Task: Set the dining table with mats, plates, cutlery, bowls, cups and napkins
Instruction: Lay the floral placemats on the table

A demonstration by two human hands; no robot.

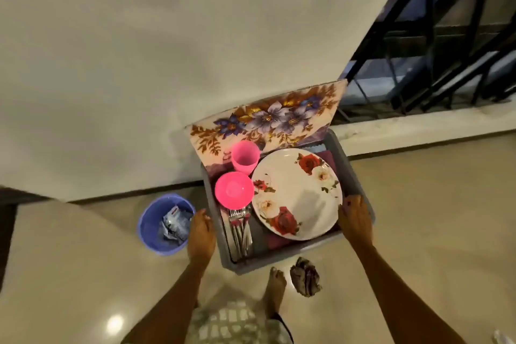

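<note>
I hold a grey plastic crate in front of me above the floor. My left hand grips its left rim and my right hand grips its right rim. Inside lie a white plate with red roses, a pink bowl, a pink cup and several pieces of cutlery. A flowered mat stands upright at the far side of the crate. Purple cloth shows under the plate.
A blue bucket with wrappers stands on the tiled floor to the left. A crumpled cloth lies by my foot. A white wall is ahead, and a black railing runs to the right.
</note>
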